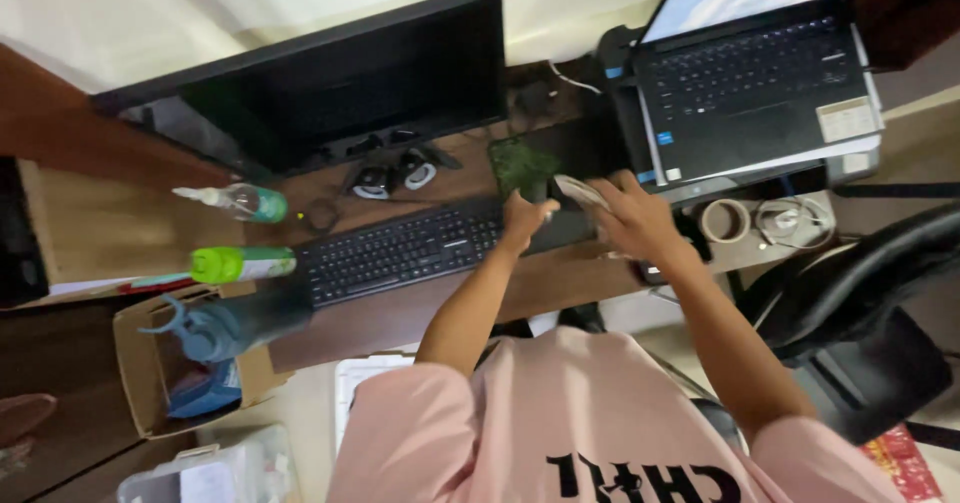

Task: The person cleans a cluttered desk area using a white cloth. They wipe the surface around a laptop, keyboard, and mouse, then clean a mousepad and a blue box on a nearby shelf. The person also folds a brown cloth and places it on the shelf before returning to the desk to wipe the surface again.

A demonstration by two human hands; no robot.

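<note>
Your left hand (524, 217) rests curled on the right end of the black keyboard (400, 251), gripping nothing you can see. Your right hand (635, 218), fingers spread, holds a pale blurred cloth (580, 192) just beside the laptop (755, 83).

One keyboard (420, 248) lies on the worktop (400, 313); behind it one monitor (330, 88), left two bottles (240, 233), right one laptop (755, 83).

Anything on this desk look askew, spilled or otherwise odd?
Two bottles lie on their sides left of the keyboard: a clear spray bottle and a green-capped bottle. No spill shows. The laptop sits raised on a stack. The left hand rests on the keyboard; the right hand holds something pale and blurred.
</note>
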